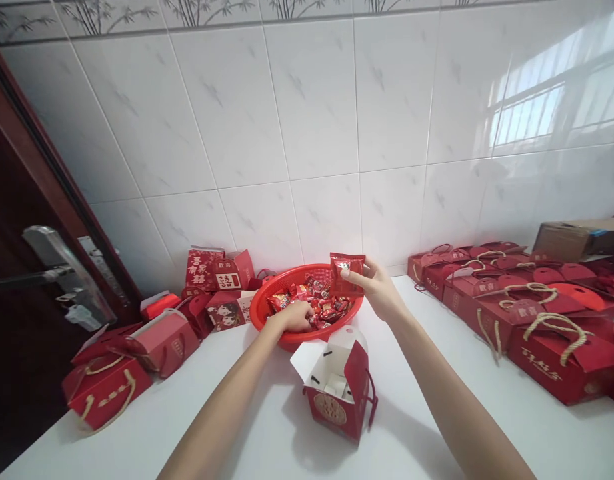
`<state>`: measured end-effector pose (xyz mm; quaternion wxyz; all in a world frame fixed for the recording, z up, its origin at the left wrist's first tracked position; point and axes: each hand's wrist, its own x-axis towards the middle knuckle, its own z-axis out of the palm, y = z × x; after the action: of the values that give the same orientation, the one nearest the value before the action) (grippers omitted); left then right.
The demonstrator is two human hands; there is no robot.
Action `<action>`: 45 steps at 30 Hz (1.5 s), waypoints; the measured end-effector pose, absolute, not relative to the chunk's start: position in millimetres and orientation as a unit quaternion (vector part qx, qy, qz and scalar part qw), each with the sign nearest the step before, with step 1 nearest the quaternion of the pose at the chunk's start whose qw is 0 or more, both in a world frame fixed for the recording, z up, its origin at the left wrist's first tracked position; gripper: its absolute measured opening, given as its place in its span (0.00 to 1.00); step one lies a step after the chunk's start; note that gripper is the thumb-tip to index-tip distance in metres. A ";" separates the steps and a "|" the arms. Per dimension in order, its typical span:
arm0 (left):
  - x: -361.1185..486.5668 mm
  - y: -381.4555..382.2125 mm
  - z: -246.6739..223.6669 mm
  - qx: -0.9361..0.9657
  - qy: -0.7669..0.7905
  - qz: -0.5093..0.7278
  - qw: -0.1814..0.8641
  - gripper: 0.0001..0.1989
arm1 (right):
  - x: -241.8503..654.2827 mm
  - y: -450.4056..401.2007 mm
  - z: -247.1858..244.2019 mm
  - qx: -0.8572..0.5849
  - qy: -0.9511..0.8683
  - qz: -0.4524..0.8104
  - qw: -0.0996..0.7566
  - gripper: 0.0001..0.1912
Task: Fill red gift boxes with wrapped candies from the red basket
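A red plastic basket [287, 341] on the white table holds many small wrapped candies [331, 308]. My left hand [295, 316] reaches down among them, fingers curled; whatever they grip is hidden. Above the basket's right side, my right hand [379, 288] pinches a shiny red snack packet [347, 272] between thumb and fingers, holding it upright. In front of the basket stands a red gift box [334, 407] with its white-lined flaps open and a dark red cord handle on its right side. Its inside looks white, with a pale piece at the bottom.
Closed red gift boxes [561, 357] with rope handles stand in rows at the right, near a brown cardboard box [579, 239]. More red boxes [111, 383] stand at the left, beside a dark door [31, 333]. A tiled wall [317, 133] rises behind the table.
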<state>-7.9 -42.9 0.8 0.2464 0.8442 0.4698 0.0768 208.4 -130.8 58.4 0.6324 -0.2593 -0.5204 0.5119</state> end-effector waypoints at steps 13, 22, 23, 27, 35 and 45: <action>-21.5 -47.4 3.2 0.739 0.438 0.344 0.380 0.18 | 213.3 -128.6 59.4 -0.273 -0.545 0.490 0.623 0.21; -24.2 -47.6 -0.1 0.707 0.430 0.425 0.367 0.22 | 211.9 -121.4 52.5 -0.288 -0.565 0.483 0.604 0.23; -24.2 -47.8 -0.5 0.706 0.433 0.425 0.366 0.22 | 211.9 -120.9 52.0 -0.291 -0.565 0.484 0.601 0.23; -23.7 -47.6 -1.3 0.695 0.437 0.441 0.363 0.24 | 211.5 -120.5 51.4 -0.305 -0.562 0.489 0.593 0.23; -20.6 -48.5 3.5 0.632 0.448 0.495 0.393 0.17 | 210.3 -119.3 47.0 -0.319 -0.570 0.487 0.579 0.22; -25.7 -44.1 -0.7 0.628 0.494 0.491 0.346 0.12 | 209.4 -119.4 46.8 -0.330 -0.568 0.494 0.569 0.23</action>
<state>-25.7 -44.1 -0.7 0.3462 0.6284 0.4937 0.4915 209.4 -119.4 46.8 0.5691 -0.3302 -0.5683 0.4941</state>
